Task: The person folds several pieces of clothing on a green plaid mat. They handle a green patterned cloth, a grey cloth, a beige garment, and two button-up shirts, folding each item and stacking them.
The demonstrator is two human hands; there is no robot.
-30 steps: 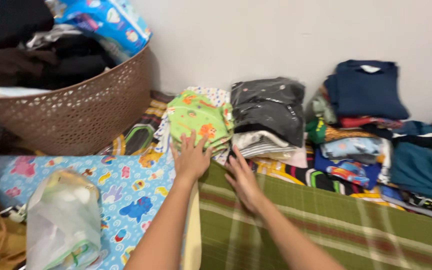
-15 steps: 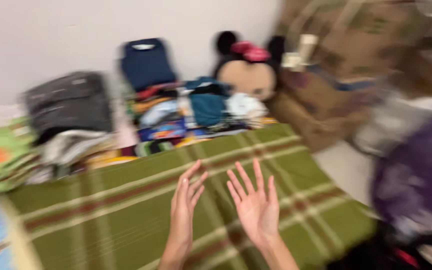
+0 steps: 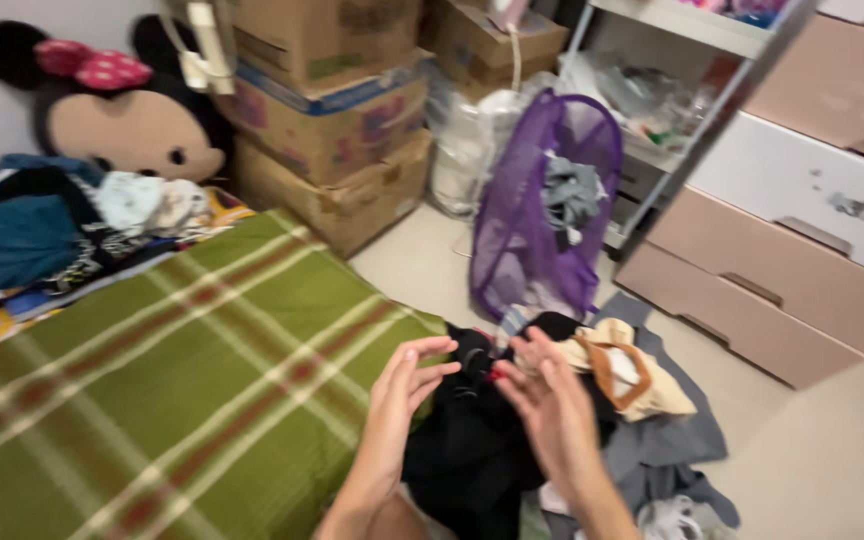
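My left hand (image 3: 399, 405) and my right hand (image 3: 550, 408) hover empty, fingers spread, palms turned toward each other. They hang above a heap of unfolded clothes (image 3: 472, 440), mostly black cloth, lying on the floor at the edge of a green plaid blanket (image 3: 152, 380). A beige garment (image 3: 627, 372) lies just beyond my right hand. Neither hand touches the heap.
A purple mesh hamper (image 3: 542, 215) with a grey garment stands on the floor ahead. Cardboard boxes (image 3: 327, 120) stack behind the blanket, beside a black mouse plush toy (image 3: 117, 115). Folded clothes (image 3: 32, 225) sit far left. A pink and white drawer unit (image 3: 792, 240) stands right.
The view has swung right, from the folded stacks and brown basket to the floor heap and hamper. Both hands left the folded clothes, lifted, and now hover over the dark pile.
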